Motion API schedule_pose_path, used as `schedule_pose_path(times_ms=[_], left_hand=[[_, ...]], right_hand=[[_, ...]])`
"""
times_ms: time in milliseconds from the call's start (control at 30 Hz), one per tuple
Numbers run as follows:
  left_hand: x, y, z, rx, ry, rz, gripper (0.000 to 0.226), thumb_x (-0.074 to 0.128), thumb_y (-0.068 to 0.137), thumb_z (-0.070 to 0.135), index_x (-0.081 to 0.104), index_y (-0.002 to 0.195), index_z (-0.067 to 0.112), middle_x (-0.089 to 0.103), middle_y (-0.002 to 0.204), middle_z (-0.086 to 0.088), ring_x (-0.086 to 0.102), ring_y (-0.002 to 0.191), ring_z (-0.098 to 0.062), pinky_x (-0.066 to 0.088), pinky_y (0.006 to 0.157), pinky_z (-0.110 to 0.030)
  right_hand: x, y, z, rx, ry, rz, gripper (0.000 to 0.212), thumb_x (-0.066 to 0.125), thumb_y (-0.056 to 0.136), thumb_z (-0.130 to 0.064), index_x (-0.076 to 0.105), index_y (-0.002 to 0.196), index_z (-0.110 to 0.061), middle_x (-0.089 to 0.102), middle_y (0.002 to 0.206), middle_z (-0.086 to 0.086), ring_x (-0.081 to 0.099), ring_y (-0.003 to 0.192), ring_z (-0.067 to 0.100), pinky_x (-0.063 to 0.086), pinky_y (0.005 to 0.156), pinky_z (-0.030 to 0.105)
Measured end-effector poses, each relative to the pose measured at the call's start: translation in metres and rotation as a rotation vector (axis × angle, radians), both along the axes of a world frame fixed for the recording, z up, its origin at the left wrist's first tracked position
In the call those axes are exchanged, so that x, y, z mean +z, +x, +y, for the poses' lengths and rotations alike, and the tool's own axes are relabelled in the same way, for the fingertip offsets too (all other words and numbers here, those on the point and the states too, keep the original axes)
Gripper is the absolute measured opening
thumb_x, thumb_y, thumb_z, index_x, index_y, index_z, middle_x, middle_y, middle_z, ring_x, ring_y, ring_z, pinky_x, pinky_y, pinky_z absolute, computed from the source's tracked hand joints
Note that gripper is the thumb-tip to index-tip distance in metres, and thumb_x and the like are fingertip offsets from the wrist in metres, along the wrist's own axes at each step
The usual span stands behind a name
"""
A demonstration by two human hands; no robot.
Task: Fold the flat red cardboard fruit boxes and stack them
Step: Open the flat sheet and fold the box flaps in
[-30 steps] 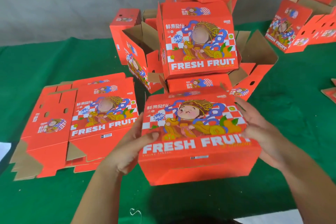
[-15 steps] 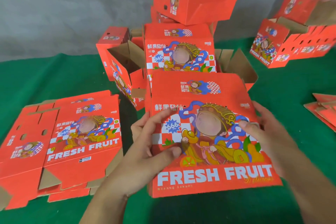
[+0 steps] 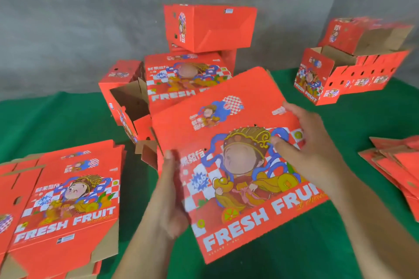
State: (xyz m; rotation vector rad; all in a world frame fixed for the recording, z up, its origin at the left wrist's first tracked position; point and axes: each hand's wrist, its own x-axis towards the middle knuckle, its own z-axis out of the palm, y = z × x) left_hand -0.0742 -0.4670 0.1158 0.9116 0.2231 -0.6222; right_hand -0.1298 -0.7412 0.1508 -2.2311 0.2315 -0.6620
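While both hands hold it tilted at centre frame, the red box (image 3: 229,142) reads "FRESH FRUIT". Left hand (image 3: 169,197) grips its left edge; right hand (image 3: 310,145) pinches its right edge. Flat boxes (image 3: 65,201) at eight o'clock bear the same words.

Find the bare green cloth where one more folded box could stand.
Free: green cloth between the held red cardboard box, the right-hand open boxes and the flat pieces at the right edge. Crowded: the middle stack and the flat stack on the left.

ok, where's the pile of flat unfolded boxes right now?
Head view, lower left: the flat box pile lies on the green table, left of the left hand, in front of the folded stack.
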Motion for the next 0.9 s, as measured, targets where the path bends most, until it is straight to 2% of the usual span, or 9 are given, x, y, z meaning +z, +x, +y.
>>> schedule_pose_path(times_ms=[67, 167, 267, 400, 533, 600, 700, 767, 900], left_hand=[[-0.012, -0.007, -0.010, -0.074, 0.028, 0.044, 0.063, 0.065, 0.084, 0.065, 0.075, 0.126, 0.018, 0.073, 0.125, -0.015, 0.073, 0.109, -0.038, 0.060, 0.082, -0.060], [-0.023, -0.019, -0.029, 0.095, 0.124, -0.142, 0.067, 0.086, 0.077, 0.048, 0.063, 0.135, 0.024, 0.074, 0.124, -0.012, 0.074, 0.109, -0.035, 0.059, 0.088, -0.061], [-0.017, -0.020, -0.040, 0.165, 0.180, -0.309, 0.070, 0.090, 0.070, 0.043, 0.058, 0.131, 0.036, 0.072, 0.128, -0.005, 0.074, 0.108, -0.028, 0.061, 0.083, -0.057], [0.007, -0.014, -0.063, 0.250, 0.170, -0.350, 0.099, 0.091, 0.063, 0.030, 0.040, 0.147, 0.044, 0.063, 0.139, -0.010, 0.075, 0.087, -0.015, 0.060, 0.066, -0.043], [0.033, -0.005, -0.099, 0.362, 0.046, -0.368, 0.093, 0.086, 0.069, 0.032, 0.038, 0.147, 0.046, 0.055, 0.144, -0.015, 0.066, 0.085, -0.015, 0.061, 0.084, -0.057], [0.043, 0.000, -0.115, 0.383, -0.005, -0.447, 0.083, 0.079, 0.077, 0.031, 0.037, 0.147, 0.048, 0.056, 0.141, -0.007, 0.067, 0.089, -0.011, 0.057, 0.093, -0.053], [0.048, 0.016, -0.134, 0.239, 0.093, -0.683, 0.081, 0.071, 0.091, 0.019, 0.028, 0.150, 0.053, 0.060, 0.128, 0.019, 0.066, 0.100, 0.006, 0.057, 0.093, -0.027], [0.051, 0.029, -0.141, 0.002, 0.250, -0.762, 0.081, 0.066, 0.100, 0.012, 0.021, 0.157, 0.047, 0.060, 0.129, 0.027, 0.065, 0.088, 0.009, 0.051, 0.075, -0.010], [0.055, 0.038, -0.143, -0.200, 0.450, -0.642, 0.045, 0.063, 0.102, 0.022, 0.054, 0.146, 0.026, 0.068, 0.110, 0.007, 0.061, 0.082, -0.008, 0.051, 0.072, -0.018]], right_hand=[[0.001, 0.007, -0.005, 0.033, -0.156, -0.013, 0.070, 0.073, 0.088, -0.035, 0.039, 0.147, -0.049, 0.042, 0.125, -0.017, 0.047, 0.123, 0.001, 0.036, 0.090, 0.010], [0.006, 0.020, -0.013, -0.013, -0.327, -0.065, 0.064, 0.067, 0.093, -0.039, 0.043, 0.153, -0.035, 0.047, 0.137, -0.005, 0.049, 0.127, 0.019, 0.043, 0.097, 0.036], [0.005, 0.034, -0.014, -0.070, -0.295, -0.032, 0.062, 0.059, 0.100, -0.036, 0.037, 0.158, -0.032, 0.033, 0.162, 0.010, 0.033, 0.143, 0.036, 0.027, 0.117, 0.049], [0.002, 0.040, -0.007, 0.011, -0.332, 0.195, 0.070, 0.048, 0.100, -0.050, 0.010, 0.160, -0.052, -0.007, 0.173, -0.004, -0.007, 0.157, 0.019, 0.003, 0.124, 0.047], [-0.001, 0.037, 0.003, 0.256, -0.305, 0.010, 0.076, 0.039, 0.100, -0.058, 0.003, 0.164, -0.038, -0.013, 0.172, -0.010, -0.017, 0.157, 0.009, 0.000, 0.128, 0.045], [-0.003, 0.037, 0.003, 0.309, -0.223, -0.088, 0.096, 0.056, 0.094, -0.055, -0.003, 0.165, -0.029, -0.014, 0.172, -0.009, -0.013, 0.158, 0.013, 0.003, 0.128, 0.043], [-0.009, 0.055, -0.011, 0.202, -0.138, -0.144, 0.111, 0.073, 0.090, -0.031, -0.010, 0.164, -0.028, 0.003, 0.173, -0.001, 0.007, 0.159, 0.018, 0.016, 0.127, 0.045], [-0.015, 0.075, -0.030, 0.059, -0.009, -0.156, 0.098, 0.067, 0.094, -0.014, 0.000, 0.164, -0.027, 0.025, 0.167, 0.001, 0.028, 0.153, 0.014, 0.027, 0.123, 0.039], [-0.035, 0.106, -0.074, -0.157, 0.268, 0.045, 0.061, 0.052, 0.101, -0.019, 0.028, 0.156, -0.028, 0.058, 0.140, -0.005, 0.058, 0.124, 0.021, 0.044, 0.101, 0.033]])
